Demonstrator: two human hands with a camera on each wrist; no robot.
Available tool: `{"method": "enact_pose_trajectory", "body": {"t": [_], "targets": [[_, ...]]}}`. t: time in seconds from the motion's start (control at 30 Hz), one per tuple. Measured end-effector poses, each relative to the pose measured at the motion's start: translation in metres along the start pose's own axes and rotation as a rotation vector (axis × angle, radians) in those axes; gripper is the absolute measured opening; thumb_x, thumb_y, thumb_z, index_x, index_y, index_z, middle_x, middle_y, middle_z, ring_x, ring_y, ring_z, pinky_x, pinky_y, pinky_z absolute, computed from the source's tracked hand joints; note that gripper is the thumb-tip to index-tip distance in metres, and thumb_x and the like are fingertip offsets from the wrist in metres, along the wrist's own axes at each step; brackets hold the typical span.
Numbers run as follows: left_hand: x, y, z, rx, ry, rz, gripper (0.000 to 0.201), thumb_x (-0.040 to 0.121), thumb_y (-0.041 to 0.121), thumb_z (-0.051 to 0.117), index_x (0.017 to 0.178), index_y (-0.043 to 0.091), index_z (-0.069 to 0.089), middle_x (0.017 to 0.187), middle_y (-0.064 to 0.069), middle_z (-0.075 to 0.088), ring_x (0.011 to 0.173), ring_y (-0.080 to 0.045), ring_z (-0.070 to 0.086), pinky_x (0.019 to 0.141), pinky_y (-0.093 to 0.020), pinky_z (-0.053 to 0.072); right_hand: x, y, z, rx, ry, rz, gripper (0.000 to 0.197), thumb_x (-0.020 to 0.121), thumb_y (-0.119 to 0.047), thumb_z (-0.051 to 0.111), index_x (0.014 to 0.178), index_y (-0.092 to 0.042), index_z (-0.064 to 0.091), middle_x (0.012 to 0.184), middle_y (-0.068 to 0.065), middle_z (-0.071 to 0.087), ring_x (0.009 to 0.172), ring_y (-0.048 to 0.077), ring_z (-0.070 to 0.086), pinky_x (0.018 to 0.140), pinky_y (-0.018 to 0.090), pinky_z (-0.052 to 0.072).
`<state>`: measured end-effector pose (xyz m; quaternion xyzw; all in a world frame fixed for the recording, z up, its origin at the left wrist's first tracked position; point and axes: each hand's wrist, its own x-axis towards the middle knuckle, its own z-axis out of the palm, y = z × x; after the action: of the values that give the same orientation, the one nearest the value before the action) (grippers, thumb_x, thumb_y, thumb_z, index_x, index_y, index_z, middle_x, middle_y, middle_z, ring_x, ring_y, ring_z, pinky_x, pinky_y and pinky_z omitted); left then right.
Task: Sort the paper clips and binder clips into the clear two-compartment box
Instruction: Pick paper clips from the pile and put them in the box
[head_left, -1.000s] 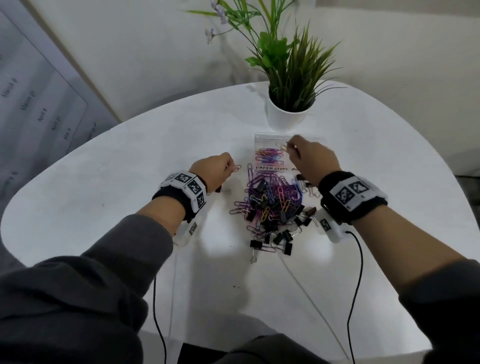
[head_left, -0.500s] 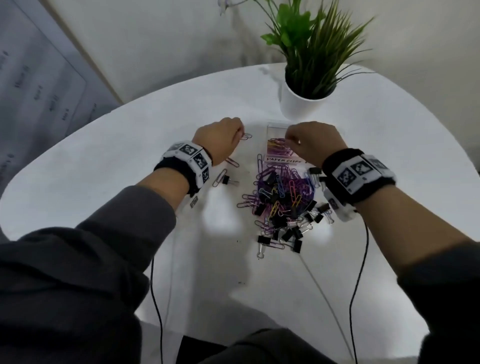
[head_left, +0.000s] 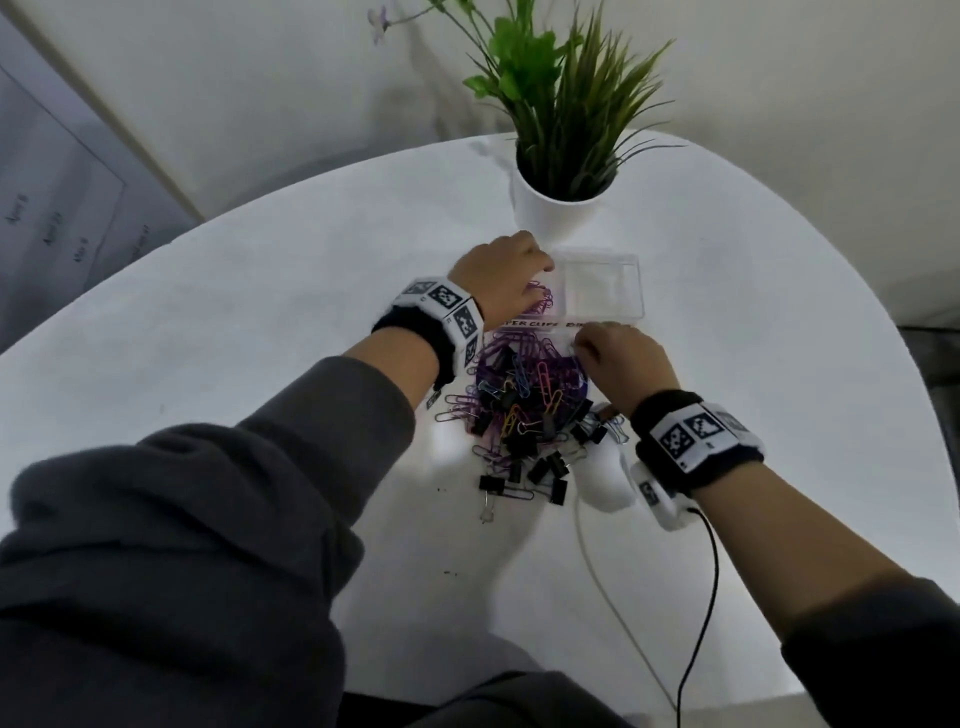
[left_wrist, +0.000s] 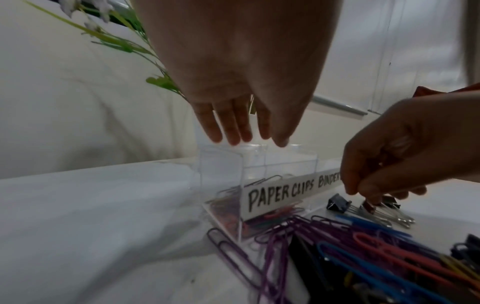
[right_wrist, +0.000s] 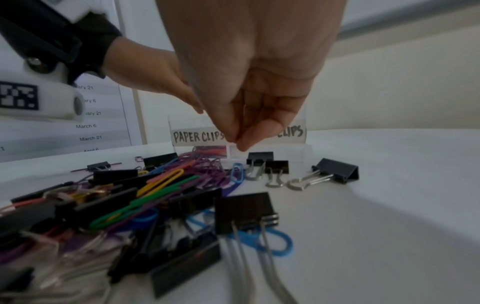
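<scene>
The clear box (head_left: 602, 283) is seen on the white table (head_left: 260, 322) just in front of the potted plant (head_left: 563, 208), with the mixed pile of clips (head_left: 519, 405) lying directly before its labelled wall. Coloured paper clips (left_wrist: 228, 207) are already held in the compartment marked for them. The left hand (left_wrist: 233, 86) is spread, fingers straight, over that compartment's rim, nothing gripped. The right hand (right_wrist: 249, 98) is pinched shut above a binder clip (right_wrist: 259, 158) beside the box; whether anything is caught cannot be told. A risk is judged here: the light box could be nudged, or tangled clips dragged along.
</scene>
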<state>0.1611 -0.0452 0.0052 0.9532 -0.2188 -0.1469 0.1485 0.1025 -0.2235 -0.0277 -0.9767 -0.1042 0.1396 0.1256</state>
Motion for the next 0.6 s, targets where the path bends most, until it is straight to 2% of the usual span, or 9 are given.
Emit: {"method": "enact_pose_trajectory", "body": {"t": [0.07, 0.1, 0.13, 0.2, 0.3, 0.37, 0.47, 0.53, 0.6], "targets": [[-0.016, -0.001, 0.001, 0.027, 0.160, 0.004, 0.028, 0.095, 0.023, 0.045, 0.117, 0.013, 0.059, 0.119, -0.008, 0.058, 0.108, -0.026, 0.056, 0.086, -0.036, 0.045, -0.001, 0.001, 0.002, 0.003, 0.001, 0.029, 0.023, 0.096, -0.019, 0.045, 0.097, -0.004, 0.062, 0.098, 0.014, 0.066, 0.089, 0.032, 0.061, 0.067, 0.030, 0.039], [-0.025, -0.002, 0.002, 0.007, 0.227, -0.046, 0.025, 0.095, 0.023, 0.044, 0.110, 0.013, 0.061, 0.110, -0.006, 0.062, 0.100, -0.025, 0.059, 0.078, -0.035, 0.046, -0.002, 0.000, 0.001, -0.001, -0.002, 0.037, 0.024, 0.096, -0.019, 0.044, 0.099, -0.003, 0.062, 0.101, 0.014, 0.064, 0.091, 0.032, 0.061, 0.068, 0.031, 0.041], [-0.034, -0.006, 0.008, -0.033, 0.269, -0.134, 0.023, 0.094, 0.023, 0.043, 0.104, 0.012, 0.060, 0.102, -0.005, 0.065, 0.093, -0.024, 0.062, 0.072, -0.033, 0.046, -0.002, -0.001, 0.003, -0.012, -0.019, 0.046, 0.025, 0.097, -0.020, 0.044, 0.102, -0.003, 0.062, 0.105, 0.014, 0.063, 0.093, 0.032, 0.061, 0.071, 0.033, 0.044], [-0.050, -0.014, 0.019, -0.095, 0.293, -0.343, 0.021, 0.093, 0.024, 0.043, 0.100, 0.012, 0.059, 0.097, -0.005, 0.067, 0.088, -0.026, 0.063, 0.071, -0.031, 0.048, -0.003, -0.004, 0.005, -0.033, -0.054, 0.080, 0.026, 0.096, -0.019, 0.045, 0.109, -0.004, 0.062, 0.113, 0.013, 0.060, 0.100, 0.032, 0.060, 0.078, 0.037, 0.049], [-0.056, -0.023, 0.036, -0.096, 0.195, -0.530, 0.027, 0.094, 0.027, 0.046, 0.110, 0.011, 0.060, 0.112, -0.010, 0.063, 0.101, -0.029, 0.061, 0.078, -0.035, 0.048, -0.004, -0.008, 0.006, -0.058, -0.063, 0.129, 0.025, 0.094, -0.018, 0.048, 0.112, -0.004, 0.059, 0.118, 0.013, 0.057, 0.105, 0.033, 0.060, 0.080, 0.039, 0.050], [-0.050, -0.022, 0.043, -0.099, 0.120, -0.559, 0.036, 0.093, 0.034, 0.048, 0.118, 0.011, 0.057, 0.120, -0.011, 0.058, 0.109, -0.029, 0.058, 0.085, -0.038, 0.049, -0.006, -0.010, 0.007, -0.092, -0.054, 0.131, 0.023, 0.094, -0.015, 0.048, 0.112, -0.004, 0.055, 0.115, 0.014, 0.058, 0.102, 0.033, 0.060, 0.077, 0.038, 0.049], [-0.039, -0.016, 0.050, -0.113, 0.023, -0.589, 0.049, 0.090, 0.044, 0.054, 0.123, 0.007, 0.051, 0.125, -0.013, 0.053, 0.115, -0.031, 0.054, 0.092, -0.042, 0.047, -0.010, -0.012, 0.011, -0.136, -0.050, 0.125, 0.019, 0.093, -0.007, 0.047, 0.110, -0.003, 0.051, 0.111, 0.015, 0.059, 0.098, 0.033, 0.061, 0.070, 0.035, 0.046], [-0.033, -0.012, 0.054, -0.134, 0.006, -0.612, 0.050, 0.089, 0.042, 0.058, 0.121, 0.005, 0.051, 0.125, -0.014, 0.053, 0.115, -0.033, 0.053, 0.092, -0.042, 0.046, -0.011, -0.010, 0.014, -0.152, -0.049, 0.130, 0.020, 0.093, -0.004, 0.045, 0.112, -0.003, 0.053, 0.112, 0.016, 0.058, 0.098, 0.034, 0.060, 0.070, 0.035, 0.046], [-0.031, -0.009, 0.057, -0.152, 0.019, -0.618, 0.041, 0.091, 0.035, 0.058, 0.115, 0.002, 0.055, 0.119, -0.016, 0.057, 0.109, -0.033, 0.057, 0.087, -0.041, 0.049, -0.014, -0.008, 0.015, -0.157, -0.054, 0.129, 0.024, 0.093, -0.003, 0.044, 0.115, -0.004, 0.054, 0.115, 0.015, 0.057, 0.101, 0.033, 0.060, 0.070, 0.033, 0.044]]}}
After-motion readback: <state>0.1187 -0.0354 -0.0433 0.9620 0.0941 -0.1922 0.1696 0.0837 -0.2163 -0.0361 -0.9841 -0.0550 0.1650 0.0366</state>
